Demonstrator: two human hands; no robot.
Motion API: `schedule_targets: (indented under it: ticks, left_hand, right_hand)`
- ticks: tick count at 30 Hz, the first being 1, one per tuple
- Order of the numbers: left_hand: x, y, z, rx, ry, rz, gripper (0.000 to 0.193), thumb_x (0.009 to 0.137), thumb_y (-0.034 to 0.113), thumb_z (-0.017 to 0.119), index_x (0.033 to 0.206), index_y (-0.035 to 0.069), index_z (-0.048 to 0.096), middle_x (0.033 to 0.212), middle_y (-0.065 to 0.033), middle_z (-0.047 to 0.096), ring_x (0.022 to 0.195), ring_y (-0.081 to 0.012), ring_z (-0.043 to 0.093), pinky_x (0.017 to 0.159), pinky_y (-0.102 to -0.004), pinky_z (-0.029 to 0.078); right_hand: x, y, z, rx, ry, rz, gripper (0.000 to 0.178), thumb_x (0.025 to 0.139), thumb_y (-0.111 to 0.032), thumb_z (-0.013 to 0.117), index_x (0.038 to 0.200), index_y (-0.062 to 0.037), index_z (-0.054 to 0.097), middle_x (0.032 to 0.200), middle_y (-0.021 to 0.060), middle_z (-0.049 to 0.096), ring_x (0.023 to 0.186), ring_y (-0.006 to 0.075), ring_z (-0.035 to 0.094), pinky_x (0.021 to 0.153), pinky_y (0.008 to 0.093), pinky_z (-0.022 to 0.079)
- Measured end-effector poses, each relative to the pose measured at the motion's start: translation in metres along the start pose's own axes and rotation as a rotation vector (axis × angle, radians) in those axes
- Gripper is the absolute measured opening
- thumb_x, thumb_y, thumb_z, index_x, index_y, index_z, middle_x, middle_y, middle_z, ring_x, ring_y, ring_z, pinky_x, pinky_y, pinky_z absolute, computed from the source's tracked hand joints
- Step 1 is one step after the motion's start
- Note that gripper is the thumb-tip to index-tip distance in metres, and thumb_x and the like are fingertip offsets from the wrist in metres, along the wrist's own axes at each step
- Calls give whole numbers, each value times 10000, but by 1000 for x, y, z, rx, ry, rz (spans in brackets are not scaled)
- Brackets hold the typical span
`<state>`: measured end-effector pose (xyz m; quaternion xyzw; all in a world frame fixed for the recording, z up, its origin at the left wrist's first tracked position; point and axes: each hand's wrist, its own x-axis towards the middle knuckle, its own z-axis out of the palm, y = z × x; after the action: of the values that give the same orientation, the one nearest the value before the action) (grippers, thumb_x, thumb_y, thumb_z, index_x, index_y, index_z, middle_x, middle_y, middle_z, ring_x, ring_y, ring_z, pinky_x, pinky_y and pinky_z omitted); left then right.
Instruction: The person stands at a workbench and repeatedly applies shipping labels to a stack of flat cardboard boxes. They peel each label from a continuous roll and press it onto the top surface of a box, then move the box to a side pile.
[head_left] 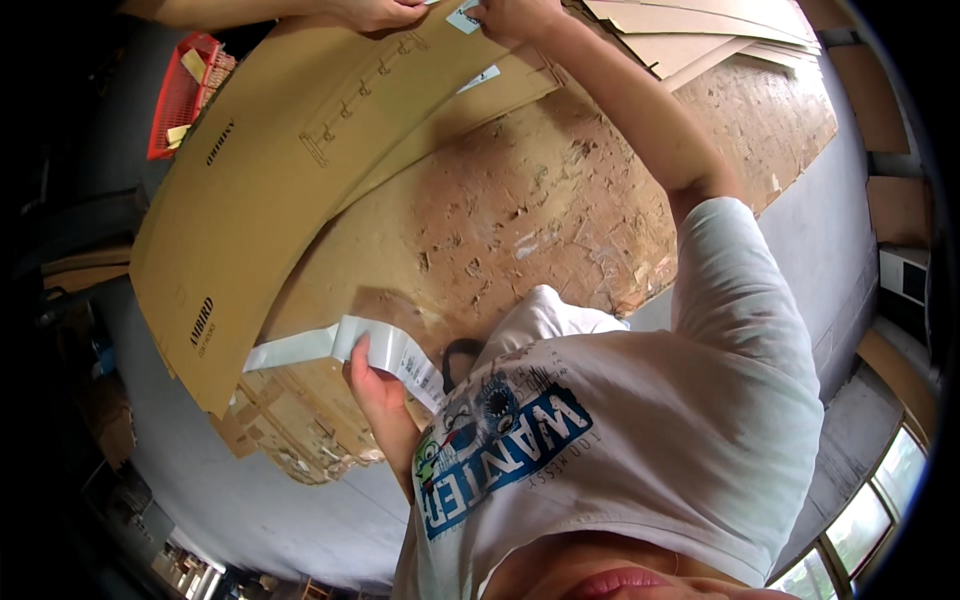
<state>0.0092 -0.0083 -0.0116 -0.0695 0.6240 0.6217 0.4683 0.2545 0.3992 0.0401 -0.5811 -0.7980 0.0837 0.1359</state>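
My left hand (378, 395) is near my body at the table's near edge, its thumb and fingers closed on a strip of white labels (370, 335). The strip curls past my shirt at one end and lies along the table on the other. My right arm stretches far forward. At the top edge, the fingers of my right hand (515, 18) pinch a small white label (464, 17) against a large flat brown cardboard sheet (270, 170). The sheet bears printed line drawings and dark lettering. Another white label (482, 79) shows on the cardboard beneath it.
A co-worker's hand (385, 12) touches the sheet's far edge. More flat cardboard (700, 20) is stacked at the far right. The worn tabletop (520, 200) is scuffed and torn. A red plastic basket (175, 105) stands beyond the sheet on the left; windows (860, 530) are at lower right.
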Motion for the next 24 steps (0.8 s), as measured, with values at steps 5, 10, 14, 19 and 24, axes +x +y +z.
schedule_targets:
  ticks: [5, 10, 14, 19, 24]
  left_hand:
    - [0, -1, -8, -33, 0, 40, 359, 793, 78, 603, 1130, -22, 534, 986, -120, 606, 863, -252, 616, 707, -385, 528]
    - [-18, 4, -19, -75, 9, 58, 370, 795, 85, 597, 1140, -27, 529, 1004, -119, 599, 878, -251, 612, 718, -386, 526]
    - [-17, -9, -42, -133, -7, 56, 384, 798, 93, 592, 1155, -29, 520, 1010, -121, 595, 883, -250, 611, 724, -384, 525]
    - [-13, -22, -52, -121, 5, 23, 306, 798, 86, 595, 1073, -32, 529, 964, -118, 590, 853, -242, 605, 712, -377, 515]
    - [-19, -15, -43, -115, 11, 102, 299, 798, 91, 596, 1061, -32, 525, 966, -119, 581, 853, -246, 598, 712, -381, 509]
  right_hand:
    - [-16, -15, 3, 7, 160, 17, 332, 783, -238, 608, 1021, -35, 496, 947, 185, 621, 910, 356, 616, 738, 457, 488]
    - [-24, -27, -18, -14, 179, 140, 537, 768, -300, 682, 1169, -36, 440, 1141, 240, 518, 968, 376, 594, 776, 445, 497]
    - [-8, 10, -2, -351, 142, -15, 339, 898, -313, 545, 1134, -73, 579, 1116, 80, 613, 1031, 190, 582, 850, 377, 465]
    - [-75, -11, 52, -241, 377, -735, 291, 873, -320, 541, 1061, -113, 618, 1092, 60, 617, 1035, 268, 558, 883, 424, 425]
    - [-94, -21, -14, 200, 170, -248, 428, 849, -353, 574, 1158, -58, 549, 1154, 106, 578, 1107, 295, 508, 925, 396, 418]
